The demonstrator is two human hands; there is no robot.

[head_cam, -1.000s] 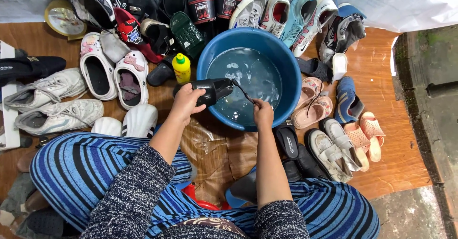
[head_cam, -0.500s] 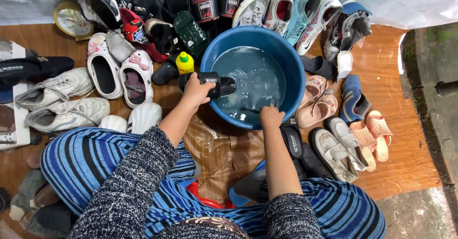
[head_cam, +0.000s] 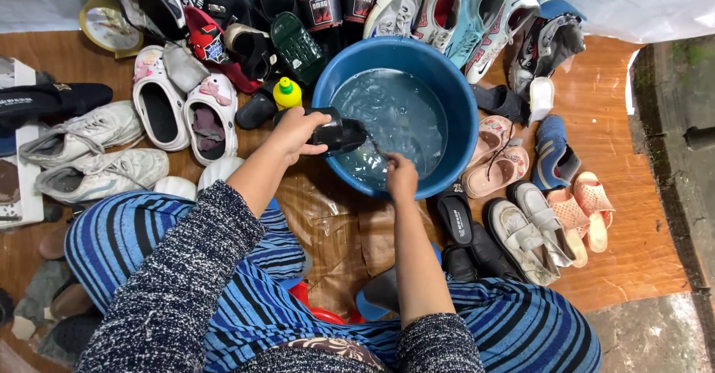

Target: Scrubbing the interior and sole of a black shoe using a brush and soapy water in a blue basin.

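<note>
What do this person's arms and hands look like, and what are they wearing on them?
Both arms wear sleeves of a speckled black-and-white knit, pushed up towards the elbows so the forearms are bare. The left hand and right hand are bare too: no gloves, and no rings, watch or bracelets that I can make out. Below the arms, the lap is covered in blue cloth with dark stripes.

Brush (head_cam: 378,150) in right hand (head_cam: 401,177): mostly hidden.

You had a black shoe (head_cam: 337,132) at the blue basin's (head_cam: 462,105) 9 o'clock rim, toe tilted over the soapy water (head_cam: 395,112). A thin brush (head_cam: 378,150) dipped in at 6 o'clock.
</note>
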